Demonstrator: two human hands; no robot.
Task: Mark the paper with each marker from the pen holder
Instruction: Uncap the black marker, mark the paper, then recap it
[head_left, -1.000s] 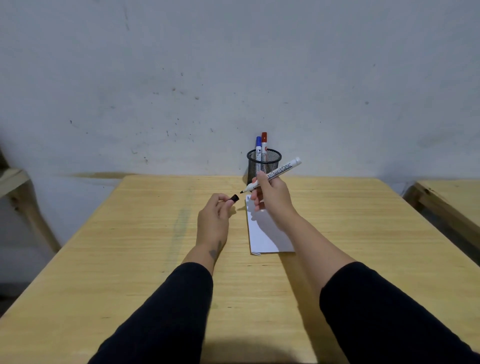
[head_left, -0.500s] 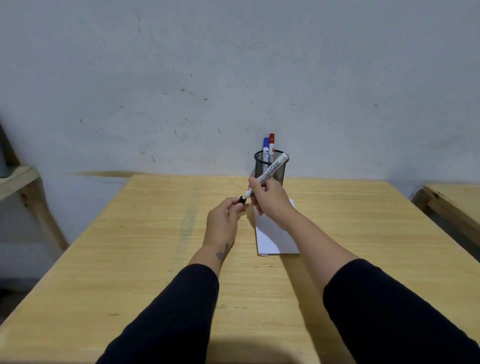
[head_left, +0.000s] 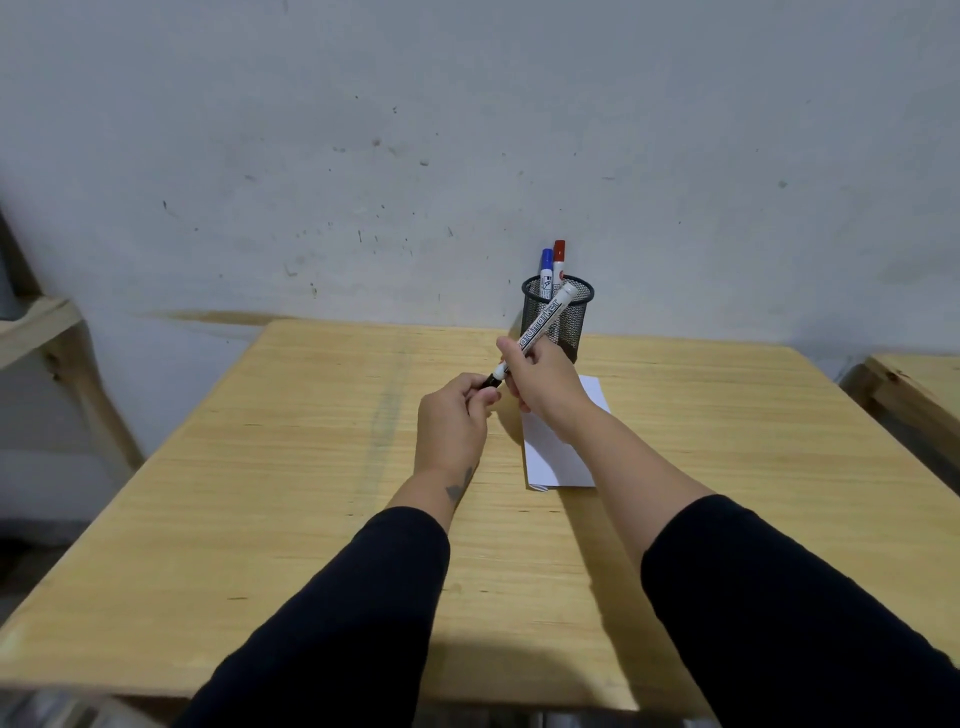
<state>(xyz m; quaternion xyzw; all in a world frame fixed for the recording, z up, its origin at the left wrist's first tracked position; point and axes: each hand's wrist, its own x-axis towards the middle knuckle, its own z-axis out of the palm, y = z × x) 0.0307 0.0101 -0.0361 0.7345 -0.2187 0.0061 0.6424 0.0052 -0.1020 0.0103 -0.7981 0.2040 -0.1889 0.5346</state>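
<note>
My right hand (head_left: 543, 382) grips a white marker (head_left: 545, 322) by its barrel, tilted with its far end up toward the holder. My left hand (head_left: 452, 423) pinches the marker's black cap (head_left: 488, 382), which sits on the marker's tip. A white sheet of paper (head_left: 558, 462) lies on the table under my right forearm, partly hidden by it. Behind the hands stands a black mesh pen holder (head_left: 563, 319) with a blue marker (head_left: 546, 265) and a red marker (head_left: 559, 257) upright in it.
The wooden table (head_left: 311, 467) stands against a grey wall. Another wooden table edge (head_left: 914, 384) shows at the right, and a wooden frame (head_left: 47, 332) at the left.
One second ago the cap was apart from the marker tip in my left hand. My hands came together and the cap now sits on the tip.
</note>
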